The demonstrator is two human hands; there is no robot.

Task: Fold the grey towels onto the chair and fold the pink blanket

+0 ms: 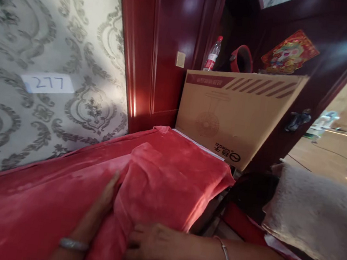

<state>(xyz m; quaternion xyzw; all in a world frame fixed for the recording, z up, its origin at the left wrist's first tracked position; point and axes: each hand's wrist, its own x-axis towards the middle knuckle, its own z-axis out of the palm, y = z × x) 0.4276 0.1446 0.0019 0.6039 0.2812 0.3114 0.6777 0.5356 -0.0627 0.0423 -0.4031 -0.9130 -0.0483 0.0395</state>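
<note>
A red plush cloth [157, 183] lies bunched and folded over a flat red-covered surface [25, 200]. My right hand [151, 245] is at the bottom middle, its fingers curled down into the near part of the cloth. To its left, my left hand [107, 193] reaches forward against the cloth's left fold. Most of that hand's fingers are hidden by the fabric, so its grip does not show. A bracelet sits on each wrist.
A large cardboard box [232, 112] stands behind the far edge, with a plastic bottle [213, 55] and a red band-like object [242, 58] above it. Patterned wall [84, 60] borders the left. A greyish furry cushion [315, 215] lies at right.
</note>
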